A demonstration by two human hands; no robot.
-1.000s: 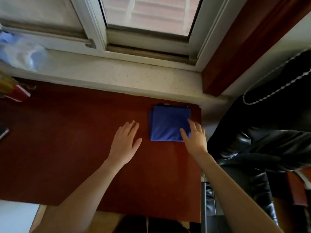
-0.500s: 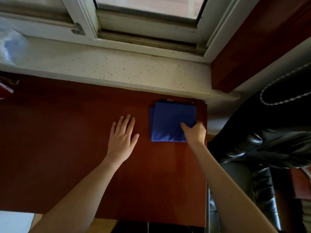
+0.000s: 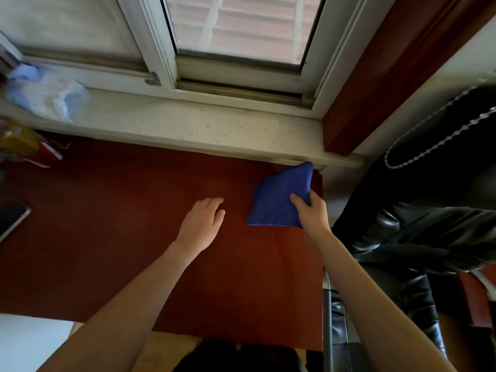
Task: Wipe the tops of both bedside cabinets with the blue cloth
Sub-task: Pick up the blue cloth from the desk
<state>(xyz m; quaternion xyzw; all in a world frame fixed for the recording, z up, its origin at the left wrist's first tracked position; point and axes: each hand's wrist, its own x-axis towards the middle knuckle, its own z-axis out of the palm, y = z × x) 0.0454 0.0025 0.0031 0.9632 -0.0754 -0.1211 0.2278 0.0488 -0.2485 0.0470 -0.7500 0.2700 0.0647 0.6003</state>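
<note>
While the wipe has not begun, judged from how things lie: cloth is only being picked up.
Cloth: blue cloth [image 3: 279, 200], folded flat pad, at the far right corner of the cabinet top [image 3: 134, 237], just under the window sill [image 3: 188, 127]; tilted, far corner raised toward the sill, near edge low over the wood.
Right hand: right hand [image 3: 311, 216] pinches the cloth's near right corner, thumb on top, fingers hidden beneath.
Left hand: left hand [image 3: 201, 226] open and flat, holding nothing, palm down on or just over the cabinet top, to the left of the cloth, clear gap between.
Key relation: cloth extends away and leftward from the right hand, its long diagonal running from the near left corner to the far right corner by the sill; right hand is the nearer one, already on it.
Next move, my guess: lay cloth flat, sweep leftward across the bare wood; left hand sits in that path.
Left of cabinet top: phone [image 3: 12, 218] at the left edge, red-yellow packet [image 3: 29, 149] in the far left corner.
Sill: plastic bag [image 3: 45, 98] at its left end.
Second cabinet: not in view.
</note>
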